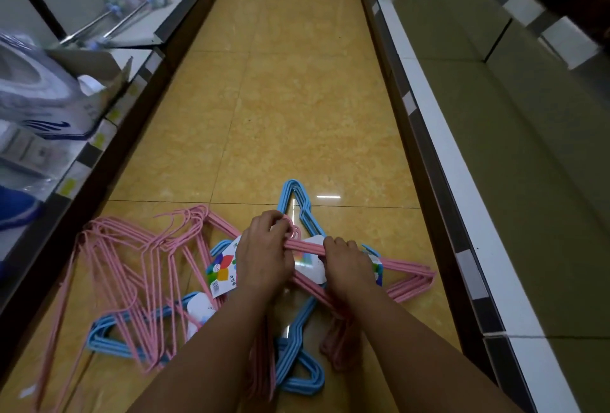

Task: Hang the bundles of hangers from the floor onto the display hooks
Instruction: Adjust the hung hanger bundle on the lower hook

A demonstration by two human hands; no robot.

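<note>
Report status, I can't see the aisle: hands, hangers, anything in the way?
Left hand and right hand both grip one pink bundle, low over the floor. Blue bundles and loose pink hangers tangled beneath.

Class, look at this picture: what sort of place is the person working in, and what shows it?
Probably a shop aisle: shelving with price-label strips runs down both sides of a tiled floor, and packaged goods sit on the shelves.
</note>
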